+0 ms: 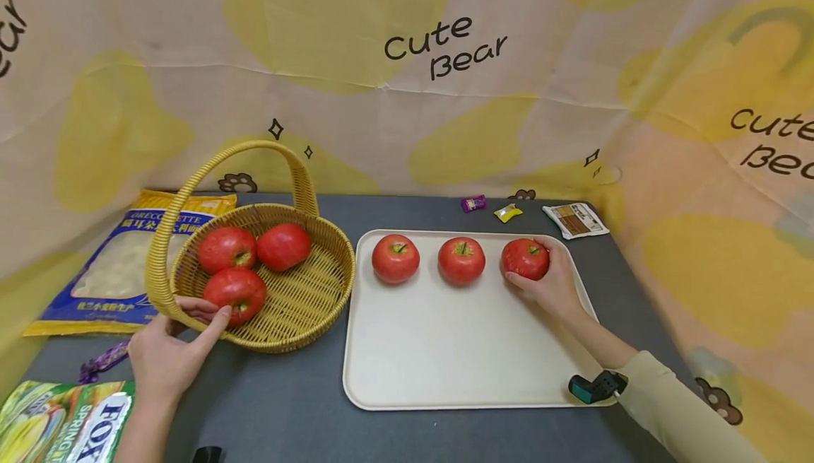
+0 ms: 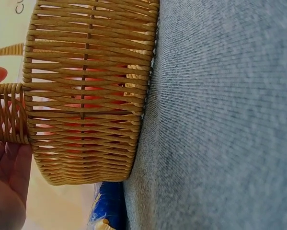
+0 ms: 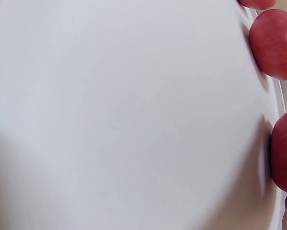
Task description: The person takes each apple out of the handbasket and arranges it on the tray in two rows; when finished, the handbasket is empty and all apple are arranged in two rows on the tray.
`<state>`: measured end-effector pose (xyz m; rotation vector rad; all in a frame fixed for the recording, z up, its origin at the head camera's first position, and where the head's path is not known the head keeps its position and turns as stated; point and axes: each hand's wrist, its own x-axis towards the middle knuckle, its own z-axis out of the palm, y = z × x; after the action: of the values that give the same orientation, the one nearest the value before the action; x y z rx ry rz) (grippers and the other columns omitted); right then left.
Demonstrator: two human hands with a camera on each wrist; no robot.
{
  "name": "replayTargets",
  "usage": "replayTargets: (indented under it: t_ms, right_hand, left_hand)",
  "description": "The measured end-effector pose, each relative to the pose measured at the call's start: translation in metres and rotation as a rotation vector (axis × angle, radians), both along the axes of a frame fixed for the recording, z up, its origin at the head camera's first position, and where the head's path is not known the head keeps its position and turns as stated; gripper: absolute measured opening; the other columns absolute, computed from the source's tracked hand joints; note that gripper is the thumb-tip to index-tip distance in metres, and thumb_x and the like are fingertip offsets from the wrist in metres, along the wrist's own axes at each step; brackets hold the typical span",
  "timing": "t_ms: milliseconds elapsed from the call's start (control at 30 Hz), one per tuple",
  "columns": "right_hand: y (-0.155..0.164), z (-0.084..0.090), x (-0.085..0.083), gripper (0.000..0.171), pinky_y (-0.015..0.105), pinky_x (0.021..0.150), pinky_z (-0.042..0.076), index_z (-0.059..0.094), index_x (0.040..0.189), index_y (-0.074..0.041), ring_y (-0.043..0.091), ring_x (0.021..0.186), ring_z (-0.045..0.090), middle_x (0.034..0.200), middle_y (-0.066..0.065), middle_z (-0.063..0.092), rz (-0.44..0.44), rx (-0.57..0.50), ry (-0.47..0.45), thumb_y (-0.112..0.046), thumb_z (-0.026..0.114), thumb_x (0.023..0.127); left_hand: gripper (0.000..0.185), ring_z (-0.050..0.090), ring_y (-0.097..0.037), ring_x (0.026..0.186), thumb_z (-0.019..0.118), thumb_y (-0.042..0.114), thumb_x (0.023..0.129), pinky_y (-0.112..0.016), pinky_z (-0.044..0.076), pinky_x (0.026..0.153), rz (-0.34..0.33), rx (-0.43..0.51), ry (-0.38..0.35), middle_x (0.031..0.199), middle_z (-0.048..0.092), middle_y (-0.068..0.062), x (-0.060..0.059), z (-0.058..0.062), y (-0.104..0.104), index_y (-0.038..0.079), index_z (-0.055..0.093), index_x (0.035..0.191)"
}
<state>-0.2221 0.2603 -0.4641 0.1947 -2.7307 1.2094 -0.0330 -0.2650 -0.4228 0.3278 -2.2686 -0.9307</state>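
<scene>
Head: right hand (image 1: pixel 552 283) cups apple (image 1: pixel 524 258).

Red apples (image 3: pixel 276 44) on white tray (image 3: pixel 124 115)

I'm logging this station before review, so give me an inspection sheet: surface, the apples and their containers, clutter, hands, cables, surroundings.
Surface: dark grey table, cloth-like weave in the left wrist view.
Job's things: cream tray with three red apples in a row along its far side; woven basket holding three more apples.
Clutter: blue pasta bag left of the basket; green snack bag at the near left corner; purple candy, yellow candy and a flat brown packet behind the tray.
Hands: left hand holds the basket's near rim by the handle base; right hand grips the rightmost apple on the tray.
Cables: nothing seen.
Surroundings: yellow-patterned "Cute Bear" cloth backdrop on three sides.
</scene>
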Motion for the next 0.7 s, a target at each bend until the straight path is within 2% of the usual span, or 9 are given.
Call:
replayTargets:
  t_ms: [467,600,700]
  right_hand:
    - [-0.001,0.003,0.004,0.087,0.06,0.092,0.045,0.031,0.143,-0.004,0.037,0.129,0.033,0.14,0.018,0.035,0.023,0.014,0.001,-0.022,0.084,0.077]
    - [-0.002,0.009,0.004,0.081,0.059,0.092,0.046,0.032,0.142,-0.003,0.037,0.129,0.033,0.141,0.018,0.036,0.035,0.012,-0.006,-0.022,0.081,0.08]
    - [-0.003,0.017,0.005,0.073,0.058,0.091,0.046,0.036,0.141,-0.002,0.038,0.127,0.034,0.139,0.02,0.038,0.032,0.023,-0.002,-0.022,0.077,0.084]
  left_hand:
    - [0.02,0.049,0.007,0.062,0.083,0.013,0.072,-0.007,0.034,0.06,0.006,-0.005,-0.016,0.072,0.053,0.034,0.0,-0.002,0.0,0.009,0.068,0.085]
    - [0.022,0.05,0.006,0.063,0.083,0.014,0.072,-0.008,0.034,0.06,0.013,0.003,-0.03,0.073,0.054,0.031,0.001,0.001,0.002,0.009,0.068,0.087]
    - [0.021,0.051,0.007,0.066,0.083,0.014,0.075,-0.008,0.036,0.063,0.009,0.059,-0.052,0.073,0.056,0.028,0.002,0.004,0.004,0.009,0.069,0.09]
